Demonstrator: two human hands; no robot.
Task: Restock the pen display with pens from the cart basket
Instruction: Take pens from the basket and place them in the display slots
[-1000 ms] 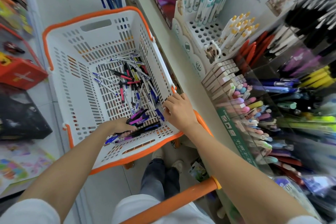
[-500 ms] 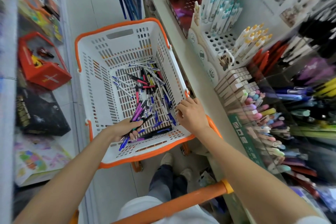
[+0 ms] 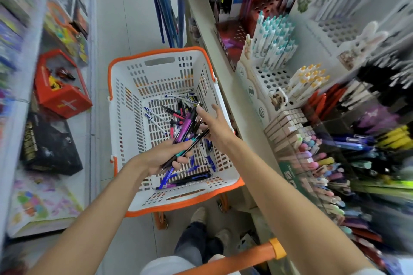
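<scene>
Head: left hand (image 3: 161, 158) grips pens (image 3: 186, 127) over basket (image 3: 125, 105); pen display (image 3: 274, 51) right, box (image 3: 60, 96) left.

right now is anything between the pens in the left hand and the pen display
Only the right hand, open beside the bunch of pens the left hand grips; beyond it the pen display looks unobstructed.
</scene>
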